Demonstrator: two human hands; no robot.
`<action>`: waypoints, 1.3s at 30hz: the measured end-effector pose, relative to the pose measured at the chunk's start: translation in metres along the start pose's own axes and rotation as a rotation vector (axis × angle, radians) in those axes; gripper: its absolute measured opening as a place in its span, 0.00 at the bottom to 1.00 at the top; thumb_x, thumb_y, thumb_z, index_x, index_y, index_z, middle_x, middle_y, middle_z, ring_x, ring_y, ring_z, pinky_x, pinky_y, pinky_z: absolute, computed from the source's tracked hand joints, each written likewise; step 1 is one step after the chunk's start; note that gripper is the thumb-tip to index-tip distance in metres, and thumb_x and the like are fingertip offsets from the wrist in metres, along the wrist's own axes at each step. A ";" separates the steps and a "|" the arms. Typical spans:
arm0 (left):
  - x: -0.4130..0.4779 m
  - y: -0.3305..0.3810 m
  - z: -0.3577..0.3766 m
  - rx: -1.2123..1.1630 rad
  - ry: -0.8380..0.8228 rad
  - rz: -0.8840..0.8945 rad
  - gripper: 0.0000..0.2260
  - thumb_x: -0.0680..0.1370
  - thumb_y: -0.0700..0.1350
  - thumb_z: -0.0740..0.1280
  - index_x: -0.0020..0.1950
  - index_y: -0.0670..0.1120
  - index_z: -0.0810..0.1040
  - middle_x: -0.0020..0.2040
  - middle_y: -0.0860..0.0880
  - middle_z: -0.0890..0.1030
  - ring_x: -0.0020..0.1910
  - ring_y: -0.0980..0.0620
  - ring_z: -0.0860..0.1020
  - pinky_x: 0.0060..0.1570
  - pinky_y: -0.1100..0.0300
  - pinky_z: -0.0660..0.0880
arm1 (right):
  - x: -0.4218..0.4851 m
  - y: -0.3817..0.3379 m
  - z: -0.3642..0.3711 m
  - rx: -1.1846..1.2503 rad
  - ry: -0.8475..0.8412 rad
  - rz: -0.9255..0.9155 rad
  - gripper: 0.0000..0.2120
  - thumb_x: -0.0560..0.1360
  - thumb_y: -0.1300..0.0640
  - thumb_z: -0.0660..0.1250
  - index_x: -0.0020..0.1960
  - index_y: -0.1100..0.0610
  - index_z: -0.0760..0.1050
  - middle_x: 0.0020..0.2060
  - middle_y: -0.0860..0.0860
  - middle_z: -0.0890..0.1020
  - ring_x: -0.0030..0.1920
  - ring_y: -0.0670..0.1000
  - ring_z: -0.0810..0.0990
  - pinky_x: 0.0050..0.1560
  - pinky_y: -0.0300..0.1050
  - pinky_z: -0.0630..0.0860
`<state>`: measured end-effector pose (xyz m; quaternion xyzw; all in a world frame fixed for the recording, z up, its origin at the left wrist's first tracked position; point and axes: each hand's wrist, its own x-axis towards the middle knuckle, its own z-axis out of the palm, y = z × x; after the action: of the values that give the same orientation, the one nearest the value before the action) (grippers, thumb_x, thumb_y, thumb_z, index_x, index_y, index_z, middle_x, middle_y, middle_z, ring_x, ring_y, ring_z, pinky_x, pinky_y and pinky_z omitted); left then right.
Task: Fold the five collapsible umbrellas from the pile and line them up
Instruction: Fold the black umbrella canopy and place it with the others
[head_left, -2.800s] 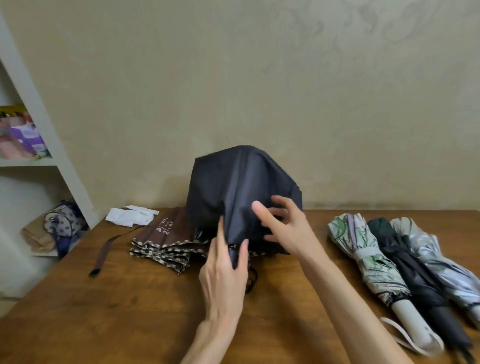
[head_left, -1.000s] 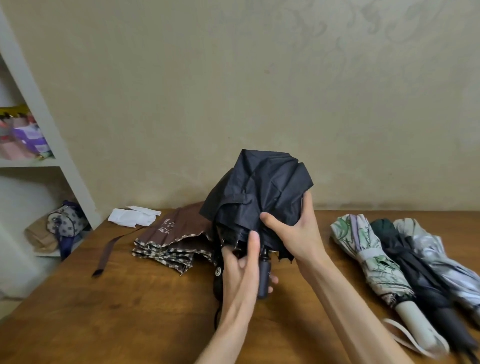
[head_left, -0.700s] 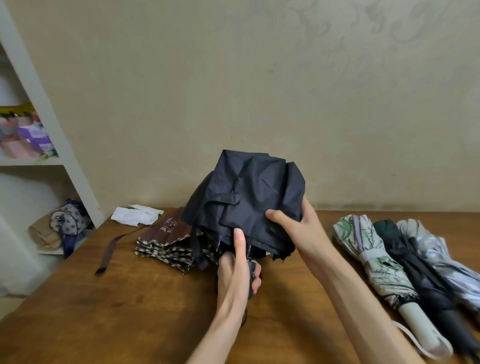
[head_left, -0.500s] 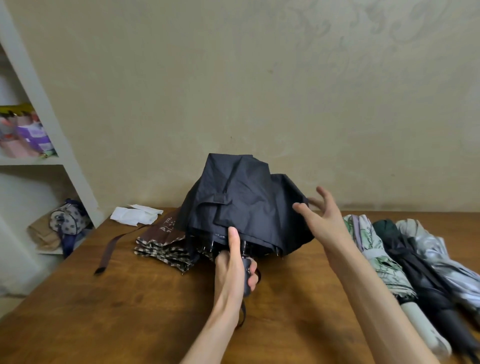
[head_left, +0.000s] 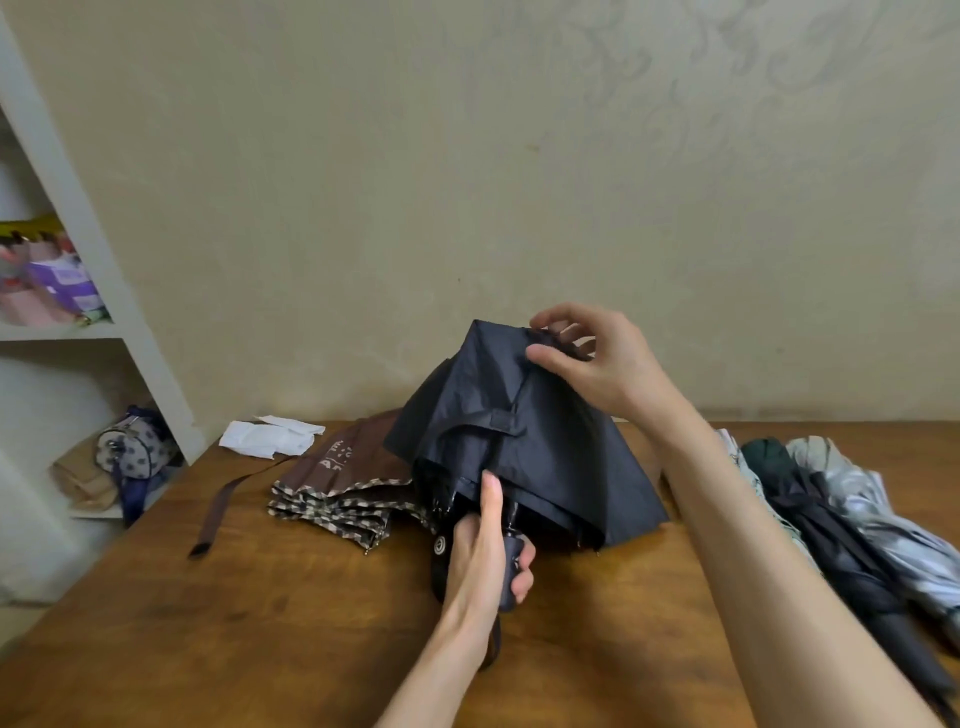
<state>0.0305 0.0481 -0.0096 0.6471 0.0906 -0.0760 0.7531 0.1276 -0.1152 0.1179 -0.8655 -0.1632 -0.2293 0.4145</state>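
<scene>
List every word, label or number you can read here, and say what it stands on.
No text can be quoted with confidence.
White lettering on the brown umbrella canopy: too blurred to read.
Print on the purple package on the shelf: too small to read.

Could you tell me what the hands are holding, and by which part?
The left hand grips the dark navy fabric umbrella by its handle; the right hand pinches its canopy top.
</scene>
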 end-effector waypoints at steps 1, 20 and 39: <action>0.001 -0.001 0.000 -0.022 -0.001 -0.011 0.32 0.79 0.72 0.56 0.42 0.42 0.73 0.29 0.47 0.73 0.22 0.52 0.68 0.22 0.63 0.63 | 0.001 0.000 -0.005 0.015 -0.040 -0.009 0.10 0.77 0.52 0.78 0.57 0.51 0.84 0.52 0.52 0.83 0.51 0.51 0.83 0.55 0.42 0.80; 0.002 0.001 -0.004 0.003 -0.168 -0.006 0.45 0.61 0.83 0.57 0.51 0.42 0.74 0.30 0.48 0.73 0.22 0.54 0.68 0.22 0.63 0.63 | 0.034 -0.034 -0.002 0.164 -0.020 -0.130 0.05 0.76 0.52 0.79 0.45 0.49 0.83 0.50 0.47 0.85 0.54 0.45 0.81 0.59 0.39 0.73; -0.001 0.009 -0.007 -0.153 -0.054 -0.024 0.31 0.75 0.72 0.63 0.50 0.42 0.75 0.28 0.47 0.71 0.21 0.53 0.65 0.23 0.62 0.61 | -0.012 0.000 0.029 -0.008 0.312 0.008 0.16 0.80 0.45 0.73 0.65 0.46 0.79 0.58 0.48 0.76 0.62 0.49 0.74 0.65 0.47 0.69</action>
<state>0.0309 0.0564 -0.0017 0.5843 0.0835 -0.0955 0.8016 0.1256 -0.0933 0.0952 -0.8215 -0.0927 -0.3599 0.4324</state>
